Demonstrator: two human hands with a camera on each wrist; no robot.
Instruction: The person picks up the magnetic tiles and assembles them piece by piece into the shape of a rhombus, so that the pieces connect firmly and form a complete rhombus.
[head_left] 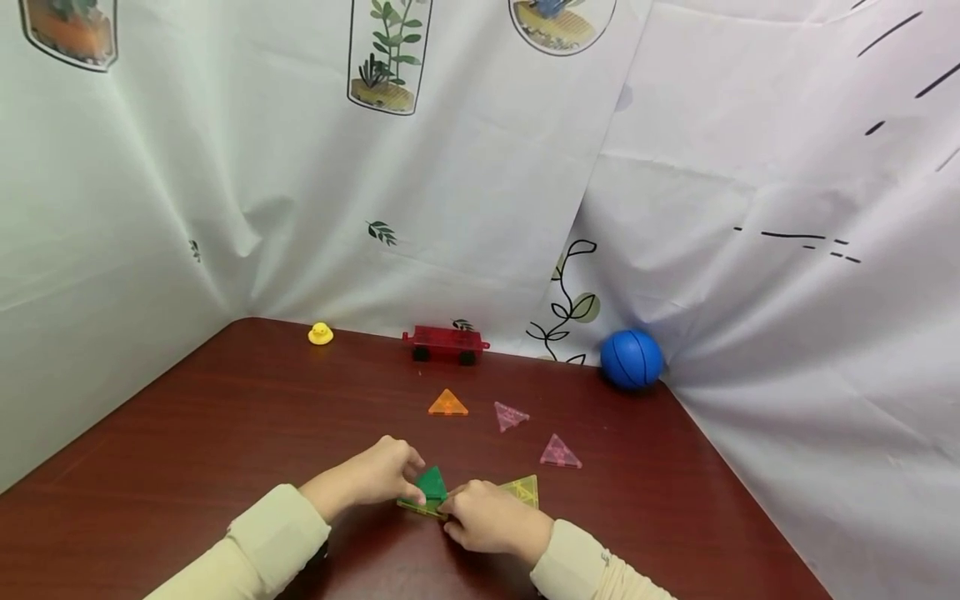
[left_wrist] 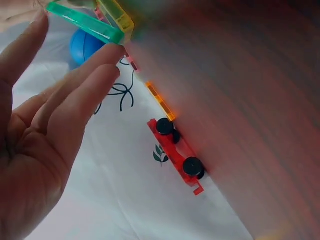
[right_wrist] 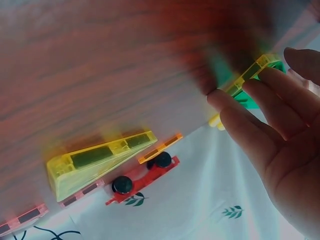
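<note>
The green triangular tile is held between the thumb and fingertips of the left hand, which are spread about as wide as the tile; how firmly cannot be told. It is located at the yellow tile, low in the middle of the table. The yellow tile's edge is pinched by the right hand, its fingers bent and nearly closed. Just right of that hand, a second yellow tile is partly covered. Beyond, an orange triangle and two pink triangles are laid out apart. Along the back, a yellow duck, a red wheeled cart and a blue ball are placed. Plants in jars and black strokes are printed on the white cloth; a tiny mark on the right cuff is too small to be read.
</note>
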